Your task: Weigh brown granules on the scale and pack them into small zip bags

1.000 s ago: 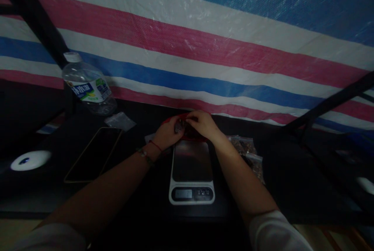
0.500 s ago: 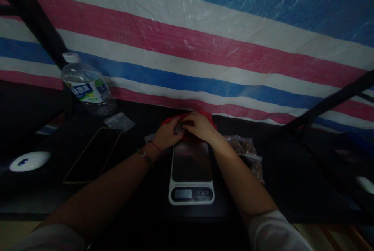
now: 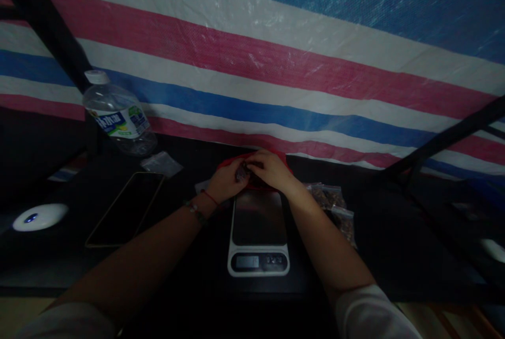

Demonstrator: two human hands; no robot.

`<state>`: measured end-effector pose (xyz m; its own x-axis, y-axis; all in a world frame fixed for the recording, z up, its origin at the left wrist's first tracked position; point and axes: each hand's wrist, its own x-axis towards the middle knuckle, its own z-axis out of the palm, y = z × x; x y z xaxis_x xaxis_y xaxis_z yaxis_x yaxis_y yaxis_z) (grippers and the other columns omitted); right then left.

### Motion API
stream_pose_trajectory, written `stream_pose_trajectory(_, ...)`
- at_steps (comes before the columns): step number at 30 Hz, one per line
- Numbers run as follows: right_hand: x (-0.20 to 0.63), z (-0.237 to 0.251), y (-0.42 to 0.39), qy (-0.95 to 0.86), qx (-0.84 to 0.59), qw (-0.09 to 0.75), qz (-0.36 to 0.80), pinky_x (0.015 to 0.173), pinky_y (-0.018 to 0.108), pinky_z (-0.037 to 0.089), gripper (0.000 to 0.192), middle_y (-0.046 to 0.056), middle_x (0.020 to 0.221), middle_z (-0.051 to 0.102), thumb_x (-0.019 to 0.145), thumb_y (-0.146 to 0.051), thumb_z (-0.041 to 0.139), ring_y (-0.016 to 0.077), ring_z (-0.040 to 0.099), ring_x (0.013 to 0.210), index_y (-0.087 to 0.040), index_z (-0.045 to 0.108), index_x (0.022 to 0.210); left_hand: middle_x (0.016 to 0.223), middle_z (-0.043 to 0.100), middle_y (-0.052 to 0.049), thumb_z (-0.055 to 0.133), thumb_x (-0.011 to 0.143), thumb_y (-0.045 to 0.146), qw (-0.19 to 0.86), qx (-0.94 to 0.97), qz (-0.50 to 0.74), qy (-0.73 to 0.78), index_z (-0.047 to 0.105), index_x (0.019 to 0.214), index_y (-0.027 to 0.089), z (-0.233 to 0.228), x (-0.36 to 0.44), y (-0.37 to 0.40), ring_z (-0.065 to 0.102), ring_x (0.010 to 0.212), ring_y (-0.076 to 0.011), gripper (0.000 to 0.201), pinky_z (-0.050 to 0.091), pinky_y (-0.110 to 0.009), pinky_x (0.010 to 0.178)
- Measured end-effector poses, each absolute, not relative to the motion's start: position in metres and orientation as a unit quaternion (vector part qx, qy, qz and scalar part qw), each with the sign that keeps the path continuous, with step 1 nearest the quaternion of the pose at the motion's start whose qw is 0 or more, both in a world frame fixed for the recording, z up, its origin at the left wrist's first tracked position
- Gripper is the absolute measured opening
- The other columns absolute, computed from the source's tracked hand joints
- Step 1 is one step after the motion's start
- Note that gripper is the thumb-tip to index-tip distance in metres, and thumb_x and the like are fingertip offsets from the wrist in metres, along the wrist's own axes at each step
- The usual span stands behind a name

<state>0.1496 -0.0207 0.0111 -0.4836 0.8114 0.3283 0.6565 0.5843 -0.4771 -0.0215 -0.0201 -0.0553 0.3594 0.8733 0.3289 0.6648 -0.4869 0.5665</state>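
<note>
Both my hands meet just beyond the far edge of a white digital kitchen scale [image 3: 259,223], over a red plastic bag [image 3: 282,160]. My left hand [image 3: 226,180] is closed round a small clear plastic bag [image 3: 241,173] with something dark in it. Close against it, my right hand [image 3: 272,170] has its fingers pinched at the small bag's mouth; what they hold is too dark to make out. The scale's plate bears nothing, and its display is lit but unreadable. Several filled zip bags [image 3: 333,197] with brown contents lie to the right of my right forearm.
Left of the scale lie a phone [image 3: 126,210], an empty zip bag [image 3: 162,163] and a white oval object [image 3: 40,218]. A large clear bottle [image 3: 120,112] stands behind them. A striped tarp [image 3: 276,65] hangs at the back, between dark metal bars [image 3: 47,23].
The fingers of my right hand have shifted slightly at the small bag's mouth. Otherwise the hands and the things around them stay where they were.
</note>
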Motion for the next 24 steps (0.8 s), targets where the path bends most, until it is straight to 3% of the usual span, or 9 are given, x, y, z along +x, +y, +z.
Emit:
stream_pose_trajectory(11,0.15,0.016,-0.024,-0.855,-0.427,0.245,0.164,0.09,0.034,0.044,0.027,0.005,0.104,0.067,0.078,-0.011,0.064,0.0178,0.058,0.099,-0.021,0.07,0.103,0.111,0.068,-0.009,0.055,0.084,0.036,0.186,0.8,0.314,0.476,0.05,0.128,0.019,-0.056,-0.022,-0.02,0.066,0.098,-0.0237,0.047,0.052,-0.035,0.086)
stream_pose_trajectory(20,0.179,0.034,-0.039,-0.778,-0.475,0.367,0.187,0.083,0.032,0.047,0.023,0.006,0.1,0.069,0.085,-0.021,0.057,0.0169,0.062,0.09,-0.019,0.069,0.104,0.108,0.068,-0.007,0.061,0.078,0.032,0.193,0.815,0.332,0.435,0.056,0.118,0.02,-0.048,-0.024,-0.024,0.067,0.096,-0.0218,0.042,0.053,-0.035,0.087)
stream_pose_trajectory(24,0.197,0.021,-0.066,-0.759,-0.502,0.377,0.174,0.081,0.032,0.048,0.019,0.006,0.095,0.07,0.083,-0.02,0.058,0.017,0.063,0.086,-0.019,0.071,0.097,0.115,0.066,-0.007,0.063,0.078,0.033,0.229,0.843,0.327,0.36,0.059,0.117,0.02,-0.036,-0.025,-0.027,0.063,0.105,-0.0212,0.041,0.049,-0.036,0.094)
